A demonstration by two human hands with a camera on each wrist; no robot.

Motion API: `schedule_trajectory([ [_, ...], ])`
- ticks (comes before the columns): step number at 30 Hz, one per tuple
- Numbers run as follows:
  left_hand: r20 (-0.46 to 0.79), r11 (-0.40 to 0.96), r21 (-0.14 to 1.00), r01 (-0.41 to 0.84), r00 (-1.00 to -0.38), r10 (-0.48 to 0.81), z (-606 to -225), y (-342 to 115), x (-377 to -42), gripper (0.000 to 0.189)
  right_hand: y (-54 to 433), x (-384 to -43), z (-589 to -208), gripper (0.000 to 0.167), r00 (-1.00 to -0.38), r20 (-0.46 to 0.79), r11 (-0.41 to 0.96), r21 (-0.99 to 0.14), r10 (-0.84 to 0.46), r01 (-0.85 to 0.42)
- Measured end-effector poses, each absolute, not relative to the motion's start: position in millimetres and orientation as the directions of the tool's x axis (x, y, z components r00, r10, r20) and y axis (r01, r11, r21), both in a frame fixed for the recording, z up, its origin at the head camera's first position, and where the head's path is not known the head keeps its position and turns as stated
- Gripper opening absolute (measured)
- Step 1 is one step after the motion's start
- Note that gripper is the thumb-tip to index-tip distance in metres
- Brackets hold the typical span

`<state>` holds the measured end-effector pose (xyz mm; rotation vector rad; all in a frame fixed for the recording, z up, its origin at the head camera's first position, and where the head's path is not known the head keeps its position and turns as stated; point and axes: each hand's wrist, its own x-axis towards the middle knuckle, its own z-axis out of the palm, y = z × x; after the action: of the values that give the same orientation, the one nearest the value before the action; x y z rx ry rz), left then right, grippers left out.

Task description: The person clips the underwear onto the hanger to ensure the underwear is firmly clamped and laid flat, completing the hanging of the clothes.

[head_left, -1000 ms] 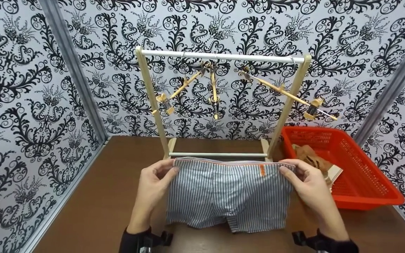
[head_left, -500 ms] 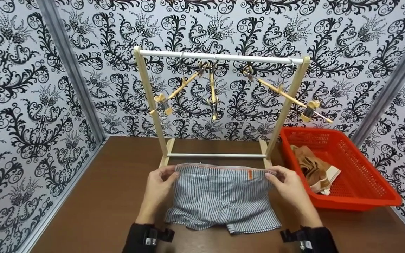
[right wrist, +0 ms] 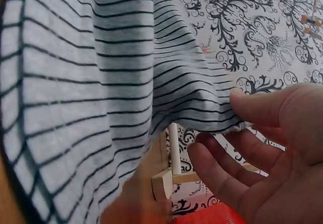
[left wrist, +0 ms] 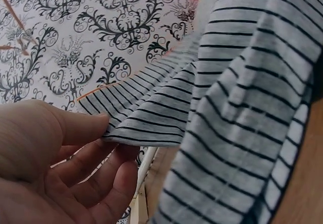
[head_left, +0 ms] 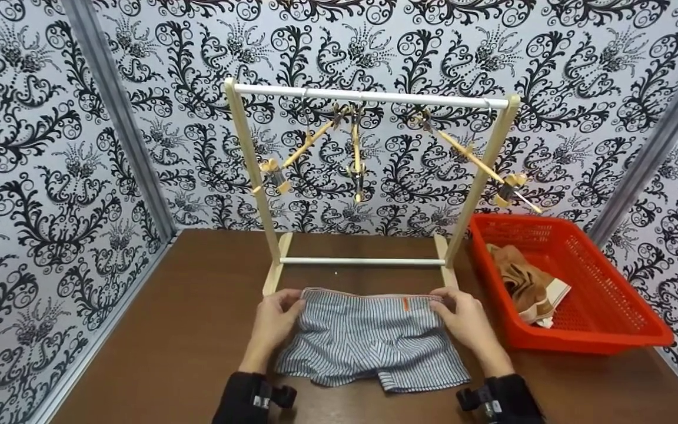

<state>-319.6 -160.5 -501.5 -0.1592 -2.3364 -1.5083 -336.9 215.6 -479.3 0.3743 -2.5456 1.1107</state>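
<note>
Grey shorts point(head_left: 368, 335) with dark stripes, an orange-edged waistband and a small orange tag are spread between both hands at the front of the brown table. My left hand point(head_left: 277, 321) pinches the left corner of the waistband between thumb and fingers. At the other end, my right hand point(head_left: 462, 315) pinches the right waistband corner the same way. The legs lie low over the tabletop, hems toward me. Up close in the left wrist view, the thumb point(left wrist: 86, 128) presses the striped cloth; the right wrist view shows the right thumb point(right wrist: 257, 105) on the opposite corner.
Behind the shorts stands a wooden rack point(head_left: 249, 147) with a white top bar point(head_left: 368, 95). Three wooden clip hangers hang from it, including the right one point(head_left: 468, 154). A red basket point(head_left: 586, 338) at the right holds brown cloth point(head_left: 521, 280). Patterned walls enclose the table point(head_left: 198, 282).
Both hands have lowered the waistband toward the table and come closer together, so the shorts have slackened and folded. The right hanger has swung slightly.
</note>
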Motion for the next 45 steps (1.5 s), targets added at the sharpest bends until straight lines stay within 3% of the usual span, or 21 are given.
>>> schedule_trajectory([
  [5, 0.375, 0.463, 0.835, 0.297, -0.923, -0.084, -505.8, -159.4, -320.4, 0.015, 212.3, -338.7, -483.2, 0.020, -0.905, 0.409, 0.668, -0.641, -0.120, -0.378],
  [11, 0.361, 0.485, 0.830, 0.275, -0.928, -0.091, -508.7, -157.4, -319.2, 0.037, 211.3, -340.1, -486.4, 0.032, -0.919, 0.367, 0.660, -0.657, -0.143, -0.365],
  [15, 0.429, 0.598, 0.742, 0.302, -0.900, -0.078, -499.4, -151.1, -315.4, 0.044, 211.2, -336.3, -480.1, 0.041, -0.902, 0.395, 0.703, -0.591, -0.176, -0.396],
  [21, 0.528, 0.685, 0.556, 0.471, -0.837, 0.148, -466.9, -138.0, -302.9, 0.053, 207.8, -325.7, -457.8, 0.044, -0.849, 0.449, 0.720, -0.488, -0.277, -0.493],
  [26, 0.330, 0.689, 0.532, 0.492, -0.870, 0.367, -461.5, -129.4, -294.5, 0.070, 203.7, -325.9, -459.0, 0.047, -0.771, 0.367, 0.661, -0.399, -0.521, -0.636],
  [31, 0.043, 0.747, 0.560, 0.359, -0.913, 0.406, -476.4, -121.9, -290.8, 0.091, 206.1, -326.0, -472.8, 0.067, -0.723, 0.165, 0.616, -0.419, -0.671, -0.667],
  [38, -0.099, 0.834, 0.494, 0.246, -0.937, 0.335, -482.8, -117.6, -287.1, 0.105, 206.8, -323.4, -483.2, 0.088, -0.706, -0.001, 0.621, -0.478, -0.708, -0.621],
  [45, -0.289, 0.891, 0.433, 0.134, -0.916, 0.278, -471.0, -117.2, -279.3, 0.116, 201.0, -314.7, -484.0, 0.108, -0.759, -0.168, 0.721, -0.490, -0.629, -0.490],
])
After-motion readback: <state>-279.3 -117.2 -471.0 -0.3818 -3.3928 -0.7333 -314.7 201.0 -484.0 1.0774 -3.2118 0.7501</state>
